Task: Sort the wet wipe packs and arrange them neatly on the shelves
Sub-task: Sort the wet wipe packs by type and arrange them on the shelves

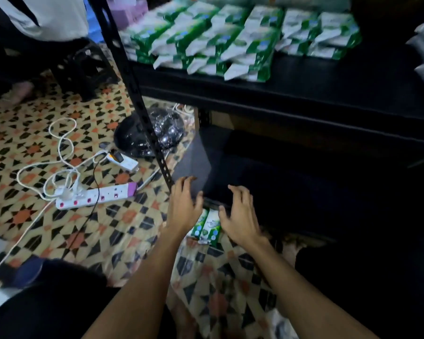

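Both hands hovered low at the near edge of the bottom shelf (267,172), left hand (185,206) and right hand (240,216) with fingers spread wide, holding nothing. Two wet wipe packs (206,227) lay on the patterned floor (108,228) between them; more packs (230,37) sat stacked on the far upper shelf. Pick-up step, I judged: next, close both hands round the pair and lift it to a shelf.

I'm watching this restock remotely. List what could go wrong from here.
1. Both the left hand and right hand are open beside the floor packs, holding nothing; a hasty grab could fumble them.
2. The shelf packs overhang the upper shelf edge and might slide off.
3. The power strip and cables lie nearby, a possible snag.
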